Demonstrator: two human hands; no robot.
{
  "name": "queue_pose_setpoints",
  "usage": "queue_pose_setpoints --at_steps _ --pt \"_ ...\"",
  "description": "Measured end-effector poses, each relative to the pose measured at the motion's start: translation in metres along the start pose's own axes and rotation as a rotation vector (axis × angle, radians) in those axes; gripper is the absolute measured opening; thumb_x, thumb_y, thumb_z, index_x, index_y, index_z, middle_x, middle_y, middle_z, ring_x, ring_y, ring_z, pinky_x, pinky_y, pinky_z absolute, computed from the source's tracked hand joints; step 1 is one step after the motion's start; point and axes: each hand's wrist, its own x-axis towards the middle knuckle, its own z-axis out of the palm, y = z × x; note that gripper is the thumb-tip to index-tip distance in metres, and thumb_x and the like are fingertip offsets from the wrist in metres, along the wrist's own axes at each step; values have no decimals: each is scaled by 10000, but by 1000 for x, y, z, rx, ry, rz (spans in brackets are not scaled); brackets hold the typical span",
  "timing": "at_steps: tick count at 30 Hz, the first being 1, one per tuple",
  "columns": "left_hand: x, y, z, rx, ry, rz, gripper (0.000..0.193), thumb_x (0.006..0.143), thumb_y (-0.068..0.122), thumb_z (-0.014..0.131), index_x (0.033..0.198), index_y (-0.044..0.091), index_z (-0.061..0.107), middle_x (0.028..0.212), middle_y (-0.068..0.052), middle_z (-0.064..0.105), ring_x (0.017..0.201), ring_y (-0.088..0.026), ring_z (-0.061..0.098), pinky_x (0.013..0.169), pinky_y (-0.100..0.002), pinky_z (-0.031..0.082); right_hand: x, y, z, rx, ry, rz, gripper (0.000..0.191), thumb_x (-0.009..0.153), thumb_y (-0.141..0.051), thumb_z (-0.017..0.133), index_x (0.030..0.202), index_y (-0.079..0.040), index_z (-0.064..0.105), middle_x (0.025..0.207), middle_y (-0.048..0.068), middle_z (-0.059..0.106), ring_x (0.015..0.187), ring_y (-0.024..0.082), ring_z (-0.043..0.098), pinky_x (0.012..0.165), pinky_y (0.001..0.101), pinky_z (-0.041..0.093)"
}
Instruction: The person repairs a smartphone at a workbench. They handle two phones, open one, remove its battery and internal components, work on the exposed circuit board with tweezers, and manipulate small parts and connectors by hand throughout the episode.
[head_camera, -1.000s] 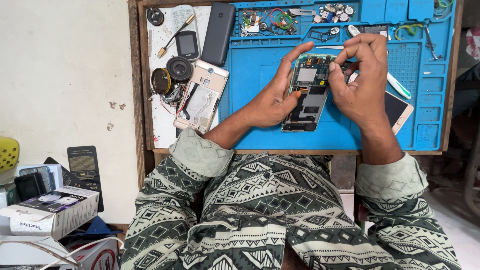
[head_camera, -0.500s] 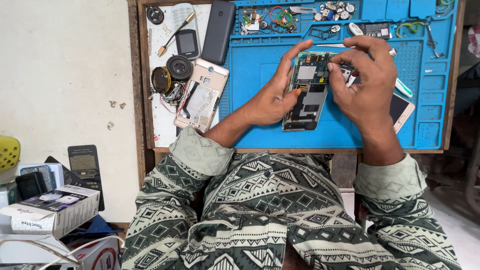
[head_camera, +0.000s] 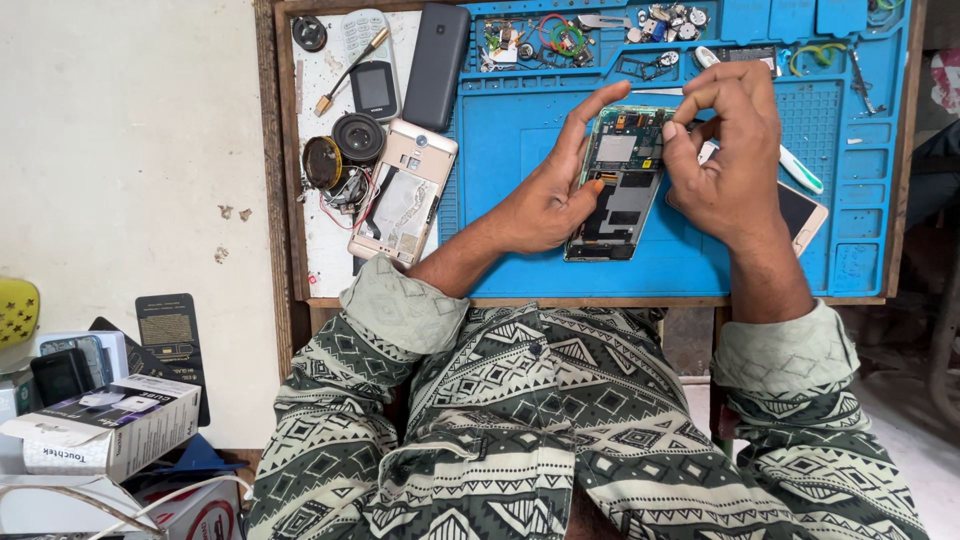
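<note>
An opened phone (head_camera: 622, 180) with its circuit board bare lies on the blue work mat (head_camera: 520, 130). My left hand (head_camera: 550, 195) steadies its left edge, index finger stretched up along the side. My right hand (head_camera: 730, 160) hovers over the phone's upper right corner, thumb and fingers pinched close together; whether they grip a small part or tool is hidden. A white pen-like tool (head_camera: 795, 165) and a gold phone (head_camera: 805, 215) lie partly under the right hand.
A gold phone back (head_camera: 402, 195), round speakers (head_camera: 345, 150), a black phone (head_camera: 435, 65), a small keypad phone (head_camera: 368, 60) and a brush sit at the left of the desk. Small parts fill the mat's top trays (head_camera: 660, 20). Boxes (head_camera: 105, 425) stand on the floor left.
My right hand has drawn its fingers into a tighter pinch at the phone's top right corner. The left hand's index finger has stretched further up the phone's side.
</note>
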Motion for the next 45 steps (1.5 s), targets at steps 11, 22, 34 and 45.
queue_pose_setpoints --at_steps 11,22,34,45 --pt "-1 2 0 27 2 4 980 837 -192 388 1695 89 8 1729 -91 98 1633 -188 130 1339 -323 252 2 -19 1 -86 101 -117 90 1024 -59 775 1069 -11 714 1385 159 547 1221 273 597 961 376 512" --pt "-2 3 1 71 -13 -29 958 873 -166 384 1705 105 -7 1726 -83 88 1605 -198 194 1179 -289 457 1 -20 5 -312 123 -241 81 1057 -103 838 1078 -90 761 1472 123 550 1340 298 547 990 409 508" --pt "-1 3 1 254 -20 57 906 894 -162 440 1654 70 5 1726 -113 104 1647 -231 96 1379 -376 174 11 -29 4 -43 36 -110 64 966 29 656 1006 16 608 1288 176 538 1163 270 560 968 339 490" --pt "0 1 2 266 -22 77 919 893 -145 461 1653 67 -10 1734 -130 83 1657 -248 28 1403 -399 83 2 -11 9 100 -14 -43 49 1055 -12 631 1072 2 587 1302 122 523 1048 142 528 897 253 470"
